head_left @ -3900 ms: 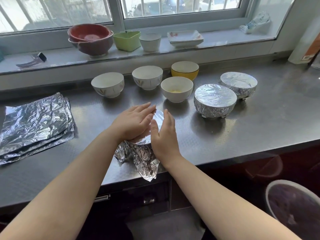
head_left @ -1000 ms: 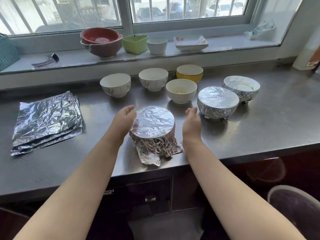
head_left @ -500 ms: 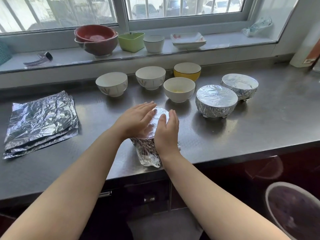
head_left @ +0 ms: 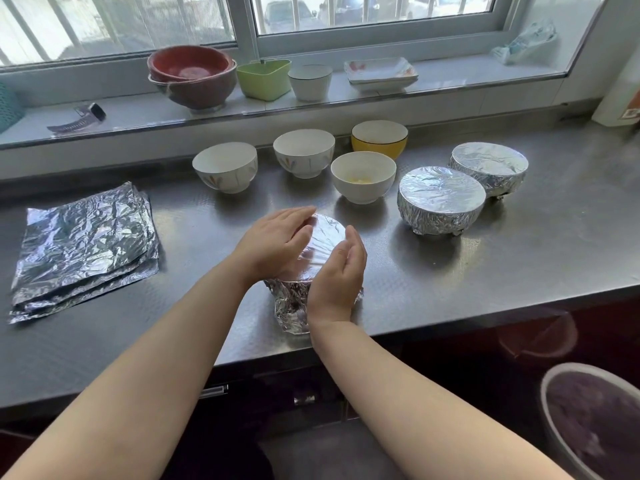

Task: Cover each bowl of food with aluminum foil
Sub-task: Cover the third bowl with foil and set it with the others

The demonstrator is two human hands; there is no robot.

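— Where was the bowl being covered?

— The foil-wrapped bowl [head_left: 320, 244] sat near the front edge of the steel counter [head_left: 485, 271], right in front of the person. A loose flap of foil hung down its near side onto the counter.

— And the hands?

— The left hand [head_left: 277, 242] lay flat over the left part of the foil top, fingers straight and together, pressing rather than gripping. The right hand [head_left: 337, 277] was cupped against the bowl's right and near side, fingers gently bent along the rim; I could not tell whether it pinched the foil or merely pressed it.

— What else belonged to the job?

— Two finished bowls stood to the right: one covered bowl [head_left: 440, 199] close by, and a second covered bowl [head_left: 489, 167] just behind it. Four stood uncovered: a white bowl with something yellow inside [head_left: 363, 176], a yellow bowl [head_left: 379, 138] behind it, and two patterned white bowls, one in the middle [head_left: 303, 152] and one further left [head_left: 225, 166]. A stack of foil sheets [head_left: 86, 240] lay well apart on the left.

— And the windowsill?

— Stacked red bowls [head_left: 192, 76], a green container [head_left: 265, 77], a white cup [head_left: 310, 81] and square plates [head_left: 381, 72]
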